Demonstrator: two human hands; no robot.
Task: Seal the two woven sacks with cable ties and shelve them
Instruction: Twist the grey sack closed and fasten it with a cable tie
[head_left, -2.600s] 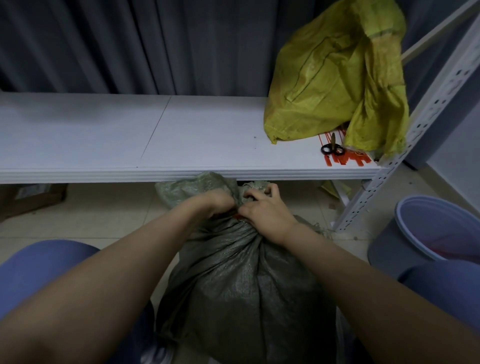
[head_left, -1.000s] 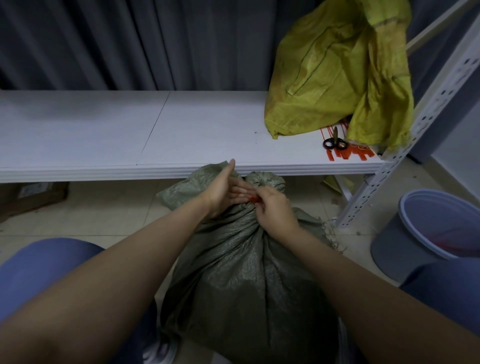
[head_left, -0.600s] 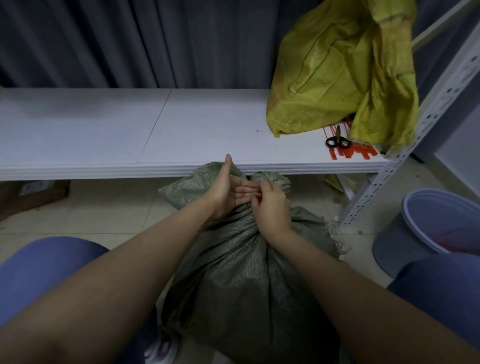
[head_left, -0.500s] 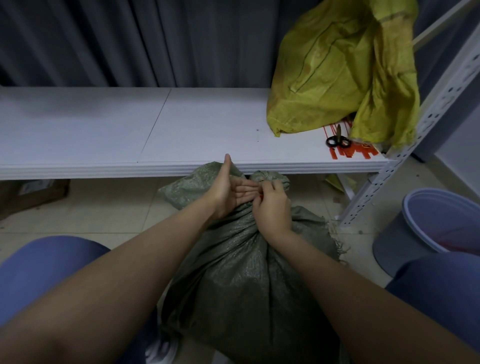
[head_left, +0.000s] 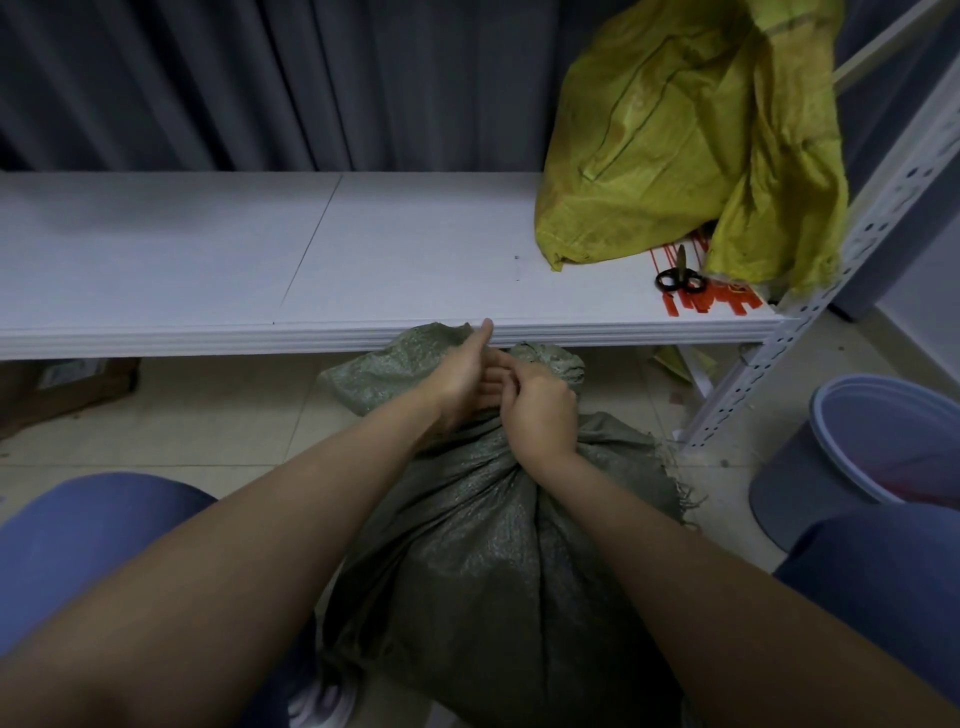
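- Between the person's knees, on the floor tiles, stands the full grey-green sack (head_left: 493, 561), its gathered neck just below the shelf's front edge.
- Right hand (head_left: 540, 410) sits on that neck, fingers curled tight together on the bunched cloth; whether they pinch anything else cannot be told.
- Left hand (head_left: 457, 379) presses the neck from the other side, fingers nearly straight and together, touching the right fingertips, thumb up.
- Bucket (head_left: 841, 467) stands on the floor, right of the sack.
- On the shelf (head_left: 208, 260), near its front right corner, scissors (head_left: 680, 280) lie on red cable ties (head_left: 714, 305).
- Yellow sack (head_left: 675, 145) slumps behind them, at the shelf's right end.
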